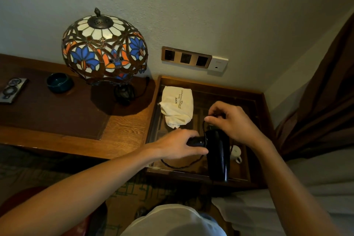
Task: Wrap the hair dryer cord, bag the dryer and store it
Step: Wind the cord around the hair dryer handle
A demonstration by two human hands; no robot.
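Pinching the dark cord (207,120) between thumb and fingertips, the right hand (232,120) works just above the black hair dryer (218,155). The left hand (180,145) grips what seems to be the dryer's folded handle. Both hover over the glass-topped side table (256,140), the cloth bag (177,107) lying near its back, beside the lamp (104,48).

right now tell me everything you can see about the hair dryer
The hair dryer is glossy black, plastic by its look, held over the glass-topped side table. Its barrel points toward the camera. The left hand grips its handle; the right hand pinches the dark cord near the body. The cord hangs in a loose loop below, not yet wrapped.
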